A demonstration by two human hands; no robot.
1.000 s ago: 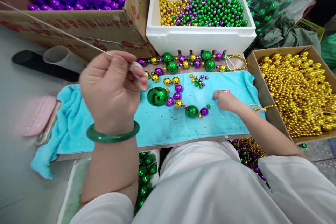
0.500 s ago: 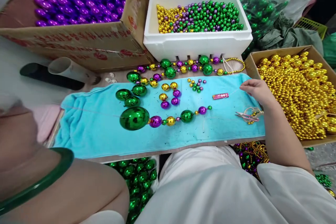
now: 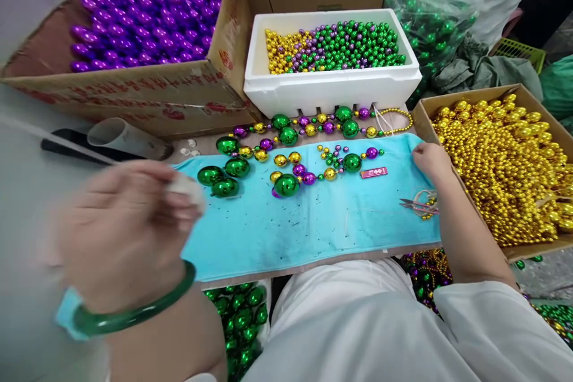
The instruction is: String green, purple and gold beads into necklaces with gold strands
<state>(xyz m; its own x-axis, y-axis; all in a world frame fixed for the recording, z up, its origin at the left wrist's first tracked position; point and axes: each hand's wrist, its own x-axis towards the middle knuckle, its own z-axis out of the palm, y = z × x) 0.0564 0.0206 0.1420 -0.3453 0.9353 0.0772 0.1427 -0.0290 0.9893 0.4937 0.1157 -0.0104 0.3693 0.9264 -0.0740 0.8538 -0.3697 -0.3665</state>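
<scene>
My left hand (image 3: 128,224) is raised at the lower left, blurred by motion, wearing a green bangle (image 3: 134,310). Its fingers are closed on a long thin needle (image 3: 58,143) that runs up and left. My right hand (image 3: 427,161) rests at the right end of the blue towel (image 3: 313,221), fingers curled on the thread. A partly strung strand of green, purple and gold beads (image 3: 286,185) lies curved on the towel between my hands. Three loose large green balls (image 3: 224,179) sit left of it.
Behind stand a cardboard box of purple beads (image 3: 134,95), a white foam box (image 3: 331,80) of mixed beads, and at right a box of gold beads (image 3: 425,116). A finished strand (image 3: 313,125), scissors (image 3: 418,206), a red tag (image 3: 373,172) and a tube (image 3: 125,137) lie nearby.
My left hand swung out to the far left, drawing the strand taut, and has come back in. The strand now lies slack and curved farther right, and the camera has tilted down.
</scene>
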